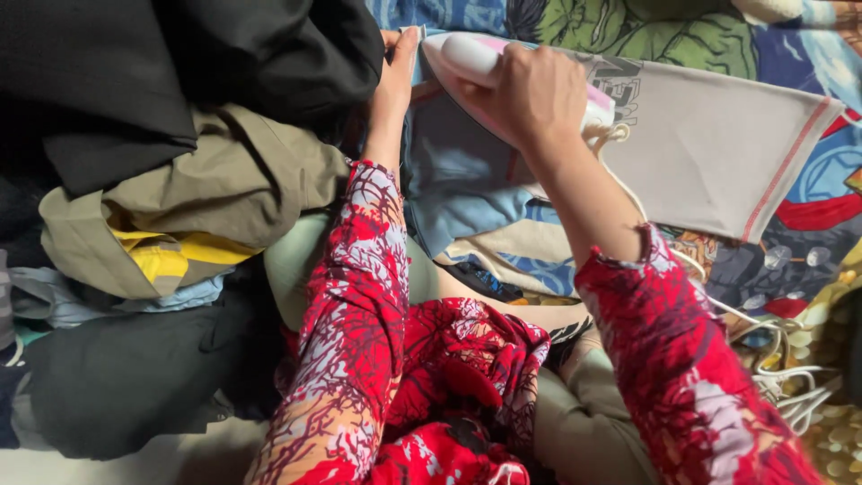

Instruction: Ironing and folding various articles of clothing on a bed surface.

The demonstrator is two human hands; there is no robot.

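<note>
the iron [503, 76] is white with a pink trim along its body, tilted with its pointed nose toward the upper left, and its white handle is wrapped in the right hand [537, 90]. it sits on a pale grey cloth [718, 153] with a thin red stripe near its edge, spread flat over a colourful printed sheet, with a blue part of the fabric [458, 180] lying under and just below the iron. the left hand [395, 76] lies flat on the fabric's edge right beside the iron's nose.
</note>
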